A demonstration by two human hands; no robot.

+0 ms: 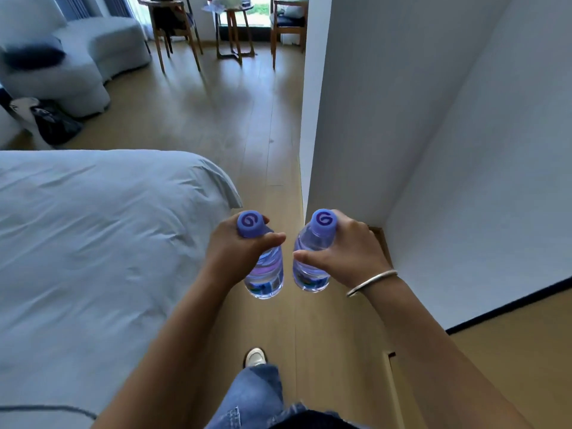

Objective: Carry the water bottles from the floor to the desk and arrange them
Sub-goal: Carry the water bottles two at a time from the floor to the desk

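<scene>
I hold two clear water bottles with purple caps upright in front of me, above the wooden floor. My left hand point(235, 252) is wrapped around the neck of the left bottle point(265, 274). My right hand point(349, 252), with a silver bangle on the wrist, grips the neck of the right bottle point(311, 270). The two bottles hang side by side, a small gap apart. A small wooden table point(235, 29) with things on it stands far ahead by the window, between two chairs.
A bed with white sheets point(93, 243) fills the left side. A white wall corner point(312, 119) juts out on the right, leaving a narrow strip of floor point(272, 144) ahead. A pale sofa point(93, 57) and a dark bag point(55, 125) lie far left. My shoe point(255, 357) is below.
</scene>
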